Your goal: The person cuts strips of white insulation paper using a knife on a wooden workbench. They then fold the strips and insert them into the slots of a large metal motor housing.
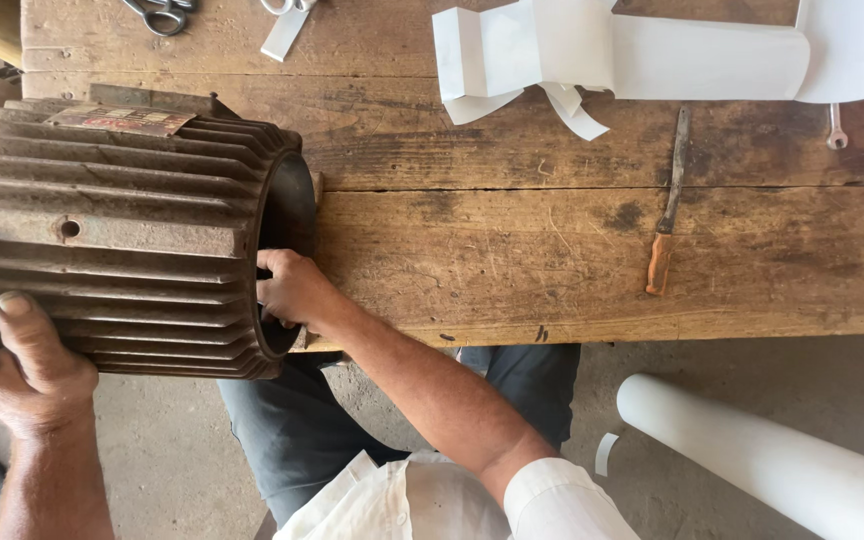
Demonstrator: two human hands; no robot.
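A big rusty finned motor housing [132, 235] lies on its side at the left end of the wooden workbench [552, 250], its open round end facing right. My left hand [17, 375] grips the finned shell at its near lower side, thumb pointing up over the fins. My right hand [292, 290] reaches into the open end, fingers hooked over the inner rim; the fingertips are hidden inside.
A knife with a wooden handle [667, 215] lies on the bench to the right. Folded white paper sheets [632, 50] sit at the back, with a small wrench [836, 128], scissors [160, 14] and a paper strip. A white roll [772, 460] lies on the floor.
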